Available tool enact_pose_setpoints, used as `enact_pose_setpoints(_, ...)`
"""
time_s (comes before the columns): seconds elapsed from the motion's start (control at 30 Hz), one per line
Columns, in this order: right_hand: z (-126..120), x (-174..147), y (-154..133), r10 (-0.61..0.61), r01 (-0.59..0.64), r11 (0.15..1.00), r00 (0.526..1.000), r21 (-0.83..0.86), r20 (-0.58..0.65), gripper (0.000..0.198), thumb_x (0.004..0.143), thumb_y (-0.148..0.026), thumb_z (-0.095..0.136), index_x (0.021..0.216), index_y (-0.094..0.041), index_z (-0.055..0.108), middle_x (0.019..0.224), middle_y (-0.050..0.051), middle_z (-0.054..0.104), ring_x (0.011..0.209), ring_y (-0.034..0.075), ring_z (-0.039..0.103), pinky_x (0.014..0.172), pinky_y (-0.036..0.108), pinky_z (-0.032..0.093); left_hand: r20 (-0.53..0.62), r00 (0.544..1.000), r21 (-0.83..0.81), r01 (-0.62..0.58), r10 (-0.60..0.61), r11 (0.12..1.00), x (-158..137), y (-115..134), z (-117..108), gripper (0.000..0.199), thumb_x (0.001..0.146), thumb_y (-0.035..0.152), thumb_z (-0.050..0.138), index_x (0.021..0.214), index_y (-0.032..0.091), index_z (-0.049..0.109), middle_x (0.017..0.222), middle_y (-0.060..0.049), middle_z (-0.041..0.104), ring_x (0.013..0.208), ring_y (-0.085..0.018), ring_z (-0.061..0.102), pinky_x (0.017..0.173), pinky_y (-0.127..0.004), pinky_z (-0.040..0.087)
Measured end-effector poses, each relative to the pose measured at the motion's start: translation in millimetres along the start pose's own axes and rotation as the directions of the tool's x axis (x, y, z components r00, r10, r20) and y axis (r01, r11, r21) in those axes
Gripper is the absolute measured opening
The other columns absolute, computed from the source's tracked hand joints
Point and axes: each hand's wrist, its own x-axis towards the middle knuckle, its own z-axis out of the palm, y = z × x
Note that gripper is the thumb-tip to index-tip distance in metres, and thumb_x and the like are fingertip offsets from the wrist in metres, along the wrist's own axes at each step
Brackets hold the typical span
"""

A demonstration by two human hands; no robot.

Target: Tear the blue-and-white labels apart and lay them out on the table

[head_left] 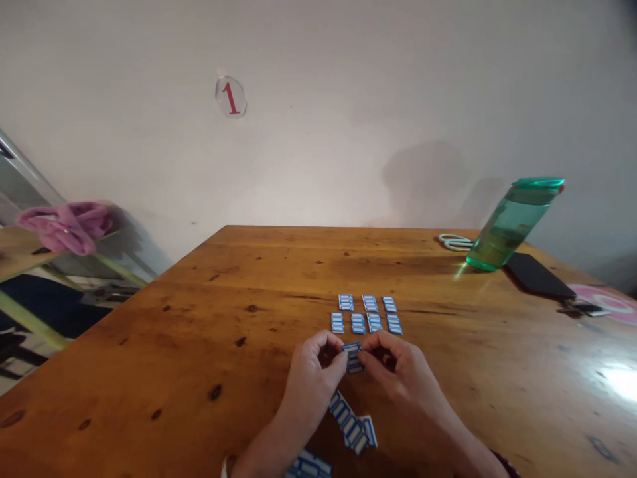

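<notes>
My left hand (321, 365) and my right hand (393, 362) pinch a small blue-and-white label piece (353, 358) between them, thumbs and fingertips on its two sides. Just beyond my fingers, several similar pieces (369, 303) lie in two rows on the wooden table. Below my hands rests a longer strip of the same blue-and-white labels (348, 419), overlapping another piece at its lower end. More label sheets (311, 465) show at the bottom edge, partly hidden by my left forearm.
At the back right of the table (239, 265), a green water bottle (515, 226) stands beside a black phone-like slab (537, 275) and a pale looped cable (455, 242). A pink round mat (607, 302) lies farther right. Left of the table, a pink cloth (70, 226) rests on another surface.
</notes>
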Motion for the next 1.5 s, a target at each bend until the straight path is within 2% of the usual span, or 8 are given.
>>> enact_pose_setpoints(0.13, -18, 5, -4, 0.059, -0.057, 0.984, 0.998, 0.169, -0.008, 0.017, 0.065, -0.032, 0.061, 0.058, -0.018, 0.054, 0.050, -0.004, 0.047, 0.047, 0.010, 0.039, 0.044, 0.021, 0.029, 0.022, 0.999, -0.098, -0.030, 0.033, 0.995, 0, 1, -2, 0.008, 0.067, 0.024, 0.057, 0.067, 0.016, 0.057, 0.061, 0.001, 0.056, 0.057, -0.012, 0.051, 0.057, -0.023, 0.040)
enact_pose_setpoints(0.27, -46, 13, 0, 0.165, -0.078, 0.900, 0.971, 0.430, -0.170, 0.022, 0.061, -0.035, 0.067, 0.057, -0.017, 0.055, 0.050, -0.005, 0.045, 0.043, 0.007, 0.033, 0.041, 0.020, 0.024, -0.059, 0.997, -0.117, -0.055, 0.048, 0.992, 3, 2, -9, 0.010, 0.070, 0.025, 0.055, 0.074, 0.016, 0.059, 0.070, -0.002, 0.062, 0.065, -0.015, 0.056, 0.064, -0.027, 0.045)
enact_pose_setpoints(0.4, -53, 17, 8, 0.261, -0.184, 0.866, 0.960, 0.465, -0.106, 0.022, 0.057, -0.033, 0.070, 0.056, -0.016, 0.056, 0.048, -0.006, 0.042, 0.042, 0.005, 0.028, 0.039, 0.020, 0.019, -0.100, 0.991, -0.062, -0.097, 0.090, 0.993, 6, 0, -14, 0.009, 0.072, 0.023, 0.053, 0.073, 0.016, 0.058, 0.071, -0.003, 0.062, 0.066, -0.015, 0.057, 0.064, -0.027, 0.046)
enact_pose_setpoints(0.57, -29, 17, 19, 0.314, -0.303, 0.923, 0.950, 0.237, -0.005, 0.017, 0.059, -0.030, 0.061, 0.051, -0.016, 0.055, 0.043, -0.005, 0.043, 0.040, 0.007, 0.032, 0.039, 0.021, 0.019, -0.129, 0.983, -0.006, -0.135, 0.133, 0.991, 7, 0, -16, 0.009, 0.073, 0.022, 0.052, 0.072, 0.016, 0.058, 0.069, -0.002, 0.062, 0.066, -0.015, 0.058, 0.063, -0.027, 0.047)
enact_pose_setpoints(0.73, -6, 17, 30, 0.319, -0.315, 0.940, 0.948, 0.134, -0.014, 0.016, 0.059, -0.029, 0.054, 0.049, -0.017, 0.052, 0.039, -0.006, 0.039, 0.038, 0.007, 0.031, 0.039, 0.022, 0.021, -0.134, 0.977, 0.034, -0.159, 0.163, 0.987, 8, 1, -18, 0.010, 0.074, 0.023, 0.051, 0.073, 0.017, 0.059, 0.069, -0.003, 0.063, 0.067, -0.015, 0.059, 0.064, -0.027, 0.047)
enact_pose_setpoints(0.97, 4, 21, 34, 0.256, -0.264, 0.957, 0.964, -0.124, -0.073, 0.015, 0.065, -0.026, 0.049, 0.052, -0.018, 0.052, 0.052, 0.000, 0.052, 0.053, 0.014, 0.047, 0.049, 0.024, 0.032, -0.133, 0.975, 0.070, -0.171, 0.179, 0.983, 7, 3, -19, 0.010, 0.075, 0.023, 0.050, 0.073, 0.017, 0.059, 0.071, -0.003, 0.063, 0.067, -0.015, 0.059, 0.065, -0.027, 0.047)
enact_pose_setpoints(1.23, 8, 17, 27, 0.214, -0.244, 0.859, 0.970, -0.450, -0.117, 0.016, 0.071, -0.020, 0.046, 0.059, -0.020, 0.056, 0.062, 0.004, 0.061, 0.059, 0.019, 0.053, 0.053, 0.026, 0.030, -0.123, 0.976, 0.069, -0.170, 0.177, 0.983, 7, 4, -19, 0.010, 0.075, 0.022, 0.050, 0.073, 0.017, 0.059, 0.071, -0.003, 0.063, 0.067, -0.015, 0.058, 0.066, -0.027, 0.046)
enact_pose_setpoints(1.5, 13, 16, 23, 0.219, -0.262, 0.750, 0.965, -0.607, -0.145, 0.016, 0.074, -0.017, 0.045, 0.063, -0.020, 0.057, 0.065, 0.005, 0.064, 0.062, 0.018, 0.056, 0.051, 0.024, 0.027, -0.128, 0.974, 0.063, -0.180, 0.187, 0.982, 7, 2, -19, 0.010, 0.074, 0.021, 0.050, 0.073, 0.016, 0.059, 0.070, -0.003, 0.063, 0.066, -0.015, 0.058, 0.064, -0.027, 0.047)
